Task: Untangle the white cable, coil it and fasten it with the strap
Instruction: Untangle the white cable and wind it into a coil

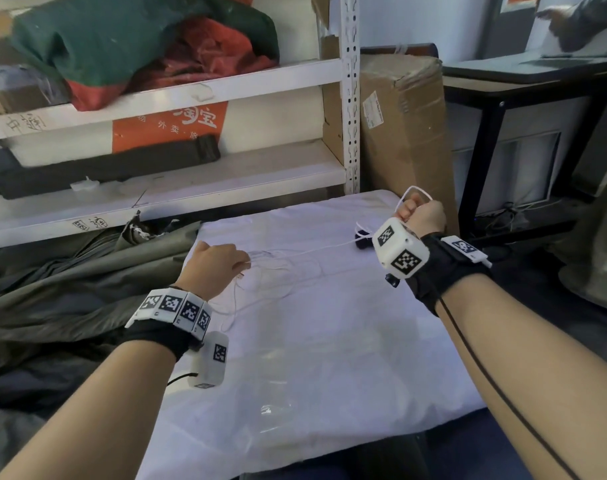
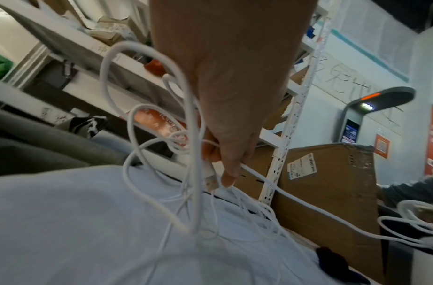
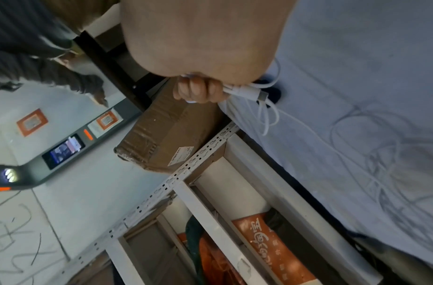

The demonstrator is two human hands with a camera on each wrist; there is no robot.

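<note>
A thin white cable (image 1: 288,271) lies in loose tangled loops on the white cloth (image 1: 329,341) and stretches taut between my hands. My left hand (image 1: 219,261) pinches several loops near a USB plug (image 2: 210,179), as the left wrist view shows (image 2: 225,164). At the cloth's far right my right hand (image 1: 416,211) is raised in a fist that grips the cable's other end. Its plug (image 3: 254,94) sticks out of the fist (image 3: 198,92). A small dark strap (image 1: 362,239) lies on the cloth just left of the right wrist.
White metal shelving (image 1: 350,98) with bags and boxes stands behind the cloth. A tall cardboard box (image 1: 406,133) leans at the back right, beside a black table frame (image 1: 485,140). Grey fabric (image 1: 70,289) is piled to the left. Another person's arm (image 1: 579,22) shows at top right.
</note>
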